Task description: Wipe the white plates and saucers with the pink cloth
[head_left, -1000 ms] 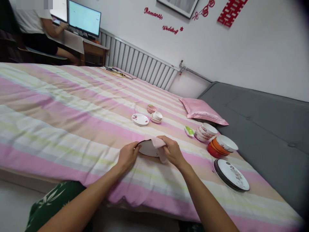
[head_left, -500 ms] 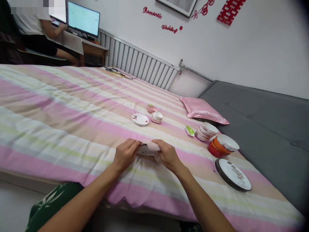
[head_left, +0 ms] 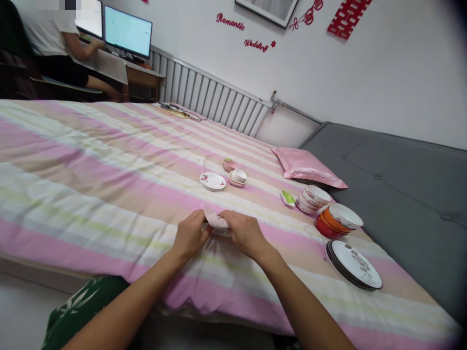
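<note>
Over the near part of the bed, a white plate with dark markings point(head_left: 222, 233) is held tilted and nearly edge-on between my hands. My left hand point(head_left: 190, 234) is closed on the plate's left side. A pale pinkish cloth point(head_left: 216, 220) lies folded over its upper edge. My right hand point(head_left: 245, 234) pinches this cloth against the plate's upper right rim. Fingers and cloth hide most of the plate. Just beyond are a small stack of white floral plates point(head_left: 212, 181) and some small white dishes point(head_left: 238, 177).
On the striped bedspread point(head_left: 120, 194), at right, are a stack of dark-rimmed plates point(head_left: 357, 265), orange and red bowls point(head_left: 337, 221), patterned bowls point(head_left: 313, 199) and a green leaf-shaped dish point(head_left: 288, 198). Behind them lie a pink pillow point(head_left: 308, 167) and a grey headboard point(head_left: 397, 180). A person point(head_left: 47, 48) sits far left.
My right hand and the cloth have slid left along the plate's upper edge, toward my left hand. The left hand's grip has shifted slightly. The other dishes stay where they were.
</note>
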A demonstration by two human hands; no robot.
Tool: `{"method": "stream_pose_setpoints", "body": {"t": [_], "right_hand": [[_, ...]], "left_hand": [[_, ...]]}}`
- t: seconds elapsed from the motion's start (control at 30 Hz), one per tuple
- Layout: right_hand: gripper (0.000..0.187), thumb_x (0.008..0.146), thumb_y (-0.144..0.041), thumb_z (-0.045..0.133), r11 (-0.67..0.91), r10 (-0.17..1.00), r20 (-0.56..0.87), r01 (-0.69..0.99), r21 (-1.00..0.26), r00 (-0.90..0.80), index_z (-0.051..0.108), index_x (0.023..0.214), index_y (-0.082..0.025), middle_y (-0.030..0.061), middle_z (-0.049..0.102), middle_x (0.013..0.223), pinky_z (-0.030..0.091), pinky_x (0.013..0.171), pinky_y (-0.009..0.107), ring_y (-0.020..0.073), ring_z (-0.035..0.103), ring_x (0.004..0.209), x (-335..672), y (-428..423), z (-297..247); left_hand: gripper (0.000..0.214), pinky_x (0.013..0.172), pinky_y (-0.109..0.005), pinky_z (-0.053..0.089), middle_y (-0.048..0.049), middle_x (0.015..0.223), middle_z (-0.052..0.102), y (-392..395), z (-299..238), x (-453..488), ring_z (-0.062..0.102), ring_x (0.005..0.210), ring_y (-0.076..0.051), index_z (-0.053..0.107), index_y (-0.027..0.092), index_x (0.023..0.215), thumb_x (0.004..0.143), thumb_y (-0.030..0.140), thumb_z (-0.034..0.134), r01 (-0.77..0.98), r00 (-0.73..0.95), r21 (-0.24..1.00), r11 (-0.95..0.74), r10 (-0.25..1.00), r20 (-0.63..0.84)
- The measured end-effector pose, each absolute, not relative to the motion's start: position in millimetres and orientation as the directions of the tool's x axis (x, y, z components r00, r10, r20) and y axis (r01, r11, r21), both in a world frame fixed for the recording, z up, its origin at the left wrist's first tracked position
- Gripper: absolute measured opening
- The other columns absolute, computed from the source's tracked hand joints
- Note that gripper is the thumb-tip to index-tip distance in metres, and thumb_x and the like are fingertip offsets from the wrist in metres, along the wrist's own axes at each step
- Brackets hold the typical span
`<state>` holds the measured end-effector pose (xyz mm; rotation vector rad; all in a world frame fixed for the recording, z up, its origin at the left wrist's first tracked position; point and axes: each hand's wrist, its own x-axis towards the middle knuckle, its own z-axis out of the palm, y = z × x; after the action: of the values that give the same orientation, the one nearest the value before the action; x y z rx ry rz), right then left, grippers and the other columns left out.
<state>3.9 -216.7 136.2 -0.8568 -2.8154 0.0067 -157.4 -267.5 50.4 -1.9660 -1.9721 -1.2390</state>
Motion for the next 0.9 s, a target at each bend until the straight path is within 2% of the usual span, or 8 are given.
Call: {"method": "stream_pose_setpoints", "body": {"t": [0.2, 0.33, 0.47, 0.6, 0.73, 0.9], "right_hand": [[0.040, 0.077, -0.007, 0.039, 0.808, 0.588, 0.226, 0.551, -0.210, -0.777, 0.052, 0.109, -0.027, 0.0000, 0.065, 0.104, 0.037, 0.066, 0.025, 0.0182, 0.059, 0.090, 18.2, -211.1, 129.6], [0.043, 0.075, -0.006, 0.039, 0.786, 0.610, 0.243, 0.540, -0.300, -0.754, 0.053, 0.110, -0.027, -0.0006, 0.064, 0.105, 0.039, 0.071, 0.026, 0.0177, 0.059, 0.091, 26.5, -207.7, 127.2], [0.042, 0.076, -0.007, 0.039, 0.776, 0.615, 0.267, 0.512, -0.368, -0.742, 0.053, 0.111, -0.027, -0.0005, 0.063, 0.109, 0.041, 0.076, 0.026, 0.0179, 0.059, 0.095, 33.2, -204.5, 125.5], [0.041, 0.077, -0.007, 0.038, 0.773, 0.612, 0.276, 0.488, -0.406, -0.741, 0.054, 0.110, -0.026, 0.0001, 0.063, 0.108, 0.043, 0.075, 0.026, 0.0176, 0.059, 0.092, 36.8, -202.8, 124.1], [0.045, 0.075, -0.005, 0.038, 0.789, 0.589, 0.284, 0.464, -0.403, -0.756, 0.054, 0.112, -0.026, 0.0006, 0.063, 0.109, 0.044, 0.079, 0.028, 0.0177, 0.059, 0.095, 32.9, -203.5, 122.9], [0.051, 0.071, -0.002, 0.038, 0.821, 0.548, 0.230, 0.464, -0.334, -0.804, 0.054, 0.115, -0.023, 0.0024, 0.061, 0.117, 0.043, 0.088, 0.031, 0.0194, 0.057, 0.105, 20.0, -209.6, 126.3]], "left_hand": [[0.015, 0.050, -0.025, 0.035, -0.0053, 0.070, 0.068, -261.4, 41.5, -158.5, 0.063, 0.065, -0.023, 0.063, 0.021, 0.074, 0.076, 0.018, 0.048, 0.821, -0.227, 0.571, -0.013, 0.910, 0.346], [0.022, 0.051, -0.025, 0.035, -0.0047, 0.072, 0.069, -260.7, 40.1, -155.4, 0.063, 0.066, -0.022, 0.065, 0.021, 0.077, 0.076, 0.014, 0.044, 0.809, -0.215, 0.588, -0.019, 0.921, 0.326], [0.023, 0.059, -0.025, 0.040, -0.0050, 0.081, 0.069, -260.1, 39.8, -153.6, 0.063, 0.071, -0.019, 0.064, 0.019, 0.085, 0.082, 0.016, 0.041, 0.815, -0.214, 0.573, -0.086, 0.874, 0.436], [0.022, 0.066, -0.027, 0.042, -0.0071, 0.084, 0.066, -261.6, 43.1, -156.0, 0.059, 0.078, -0.019, 0.062, 0.017, 0.094, 0.088, 0.022, 0.041, 0.855, -0.171, 0.483, -0.188, 0.778, 0.604], [0.021, 0.062, -0.028, 0.038, -0.0047, 0.070, 0.060, -266.1, 50.4, -159.6, 0.053, 0.071, -0.018, 0.060, 0.017, 0.085, 0.089, 0.021, 0.040, 0.901, -0.059, 0.336, -0.276, 0.688, 0.724], [0.028, 0.055, -0.029, 0.032, -0.0023, 0.059, 0.053, -271.1, 56.5, -161.8, 0.045, 0.061, -0.016, 0.051, 0.019, 0.061, 0.088, 0.018, 0.042, 0.924, 0.041, 0.202, -0.324, 0.609, 0.792]]}}
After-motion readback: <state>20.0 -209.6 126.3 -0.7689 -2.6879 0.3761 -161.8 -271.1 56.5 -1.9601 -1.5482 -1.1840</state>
